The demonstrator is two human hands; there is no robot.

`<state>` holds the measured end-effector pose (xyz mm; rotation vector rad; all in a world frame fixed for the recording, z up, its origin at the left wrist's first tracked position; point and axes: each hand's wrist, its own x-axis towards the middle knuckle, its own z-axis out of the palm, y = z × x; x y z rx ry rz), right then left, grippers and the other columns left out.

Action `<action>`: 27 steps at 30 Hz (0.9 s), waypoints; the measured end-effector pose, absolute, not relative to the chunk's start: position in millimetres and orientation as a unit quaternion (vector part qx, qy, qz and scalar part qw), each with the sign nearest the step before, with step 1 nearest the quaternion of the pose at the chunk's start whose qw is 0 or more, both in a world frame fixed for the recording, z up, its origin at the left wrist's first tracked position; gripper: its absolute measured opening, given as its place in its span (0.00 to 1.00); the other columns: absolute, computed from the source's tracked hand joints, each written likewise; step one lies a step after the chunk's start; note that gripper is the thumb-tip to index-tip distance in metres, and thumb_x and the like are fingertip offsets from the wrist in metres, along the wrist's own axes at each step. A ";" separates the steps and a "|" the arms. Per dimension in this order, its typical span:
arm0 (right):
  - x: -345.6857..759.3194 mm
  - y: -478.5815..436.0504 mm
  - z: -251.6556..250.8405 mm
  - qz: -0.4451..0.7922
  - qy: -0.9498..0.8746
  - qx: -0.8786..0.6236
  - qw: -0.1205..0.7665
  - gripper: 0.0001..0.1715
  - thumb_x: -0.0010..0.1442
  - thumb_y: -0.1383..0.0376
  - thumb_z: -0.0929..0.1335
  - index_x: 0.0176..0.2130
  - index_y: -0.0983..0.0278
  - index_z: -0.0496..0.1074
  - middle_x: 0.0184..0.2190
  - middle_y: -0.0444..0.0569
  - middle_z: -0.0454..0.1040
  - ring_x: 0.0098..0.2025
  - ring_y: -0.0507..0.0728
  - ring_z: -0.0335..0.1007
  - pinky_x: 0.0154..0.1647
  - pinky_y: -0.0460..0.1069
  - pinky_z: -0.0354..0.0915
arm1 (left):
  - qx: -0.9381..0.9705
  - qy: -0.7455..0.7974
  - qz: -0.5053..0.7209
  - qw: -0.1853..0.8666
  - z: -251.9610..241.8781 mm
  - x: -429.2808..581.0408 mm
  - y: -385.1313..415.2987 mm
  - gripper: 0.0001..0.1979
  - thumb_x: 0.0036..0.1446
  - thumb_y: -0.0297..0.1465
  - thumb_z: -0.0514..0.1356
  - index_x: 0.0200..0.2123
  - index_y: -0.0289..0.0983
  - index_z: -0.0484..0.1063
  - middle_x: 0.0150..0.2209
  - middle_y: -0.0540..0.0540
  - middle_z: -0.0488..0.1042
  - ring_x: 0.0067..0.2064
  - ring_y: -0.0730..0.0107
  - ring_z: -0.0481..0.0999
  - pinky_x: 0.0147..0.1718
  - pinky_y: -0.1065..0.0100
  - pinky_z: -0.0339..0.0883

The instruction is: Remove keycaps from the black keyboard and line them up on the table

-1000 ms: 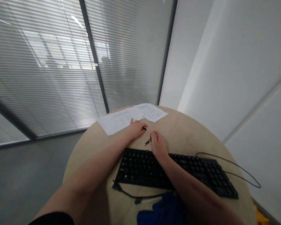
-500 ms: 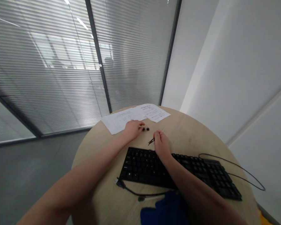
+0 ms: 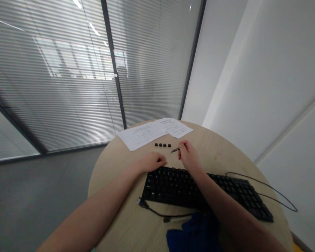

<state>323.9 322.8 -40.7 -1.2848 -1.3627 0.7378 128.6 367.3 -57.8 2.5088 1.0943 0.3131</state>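
My right hand (image 3: 187,154) is closed on a small dark keycap puller (image 3: 174,150), whose thin forked end points left above the table. Just left of that tip, several black keycaps (image 3: 162,145) sit in a short row. My left hand (image 3: 153,161) rests at the upper left corner of the black keyboard (image 3: 170,185), its fingers curled under; whether anything is in them is hidden. My right forearm crosses over the keyboard and covers part of its middle.
White printed sheets (image 3: 144,134) lie at the table's far edge. A cable with a USB plug (image 3: 143,203) runs below the keyboard, near blue cloth (image 3: 194,234). Another stretch of black cable (image 3: 278,190) loops off the right side of the round wooden table (image 3: 225,150).
My left hand has drawn back from the keycaps toward the keyboard's corner, and its fingers have curled. The full keycap row now shows. My right hand has moved slightly up and right with the puller.
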 end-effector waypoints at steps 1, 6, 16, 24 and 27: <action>326.1 321.5 -30.5 0.330 -0.557 -0.533 0.544 0.20 0.63 0.47 0.61 0.36 0.60 0.61 0.21 0.40 0.64 0.22 0.52 0.62 0.21 0.45 0.56 | 0.898 0.373 0.116 0.201 -57.2 125.8 369.0 0.17 0.64 0.37 0.55 0.25 0.37 0.71 0.24 0.50 0.72 0.28 0.70 0.68 0.29 0.69 0.56; 342.0 297.2 23.4 0.400 -0.600 -0.480 0.500 0.26 0.58 0.42 0.66 0.38 0.62 0.64 0.26 0.43 0.69 0.26 0.51 0.66 0.19 0.43 0.58 | 0.906 0.344 0.123 0.214 -58.2 122.2 372.1 0.17 0.62 0.38 0.56 0.24 0.37 0.69 0.23 0.52 0.68 0.26 0.73 0.64 0.28 0.70 0.52; 367.1 272.3 36.2 0.375 -0.653 -0.506 0.421 0.28 0.59 0.41 0.66 0.38 0.64 0.66 0.27 0.44 0.69 0.26 0.50 0.64 0.22 0.43 0.62 | 0.900 0.358 0.119 0.220 -63.7 123.2 376.1 0.17 0.62 0.40 0.56 0.24 0.37 0.69 0.24 0.51 0.69 0.28 0.72 0.65 0.29 0.69 0.54; 360.8 290.0 -68.9 0.422 -0.587 -0.526 0.448 0.30 0.62 0.37 0.59 0.37 0.61 0.60 0.22 0.39 0.63 0.19 0.50 0.60 0.18 0.44 0.56 | 0.900 0.354 0.114 0.227 -63.6 124.5 375.9 0.18 0.62 0.42 0.56 0.25 0.37 0.70 0.23 0.52 0.69 0.27 0.72 0.65 0.29 0.68 0.54; 357.2 288.9 -82.2 0.383 -0.625 -0.513 0.447 0.26 0.66 0.42 0.58 0.37 0.61 0.60 0.22 0.40 0.65 0.21 0.49 0.61 0.22 0.44 0.58 | 0.904 0.352 0.113 0.216 -62.9 125.3 375.6 0.19 0.62 0.43 0.56 0.24 0.37 0.68 0.23 0.52 0.67 0.26 0.72 0.64 0.28 0.68 0.53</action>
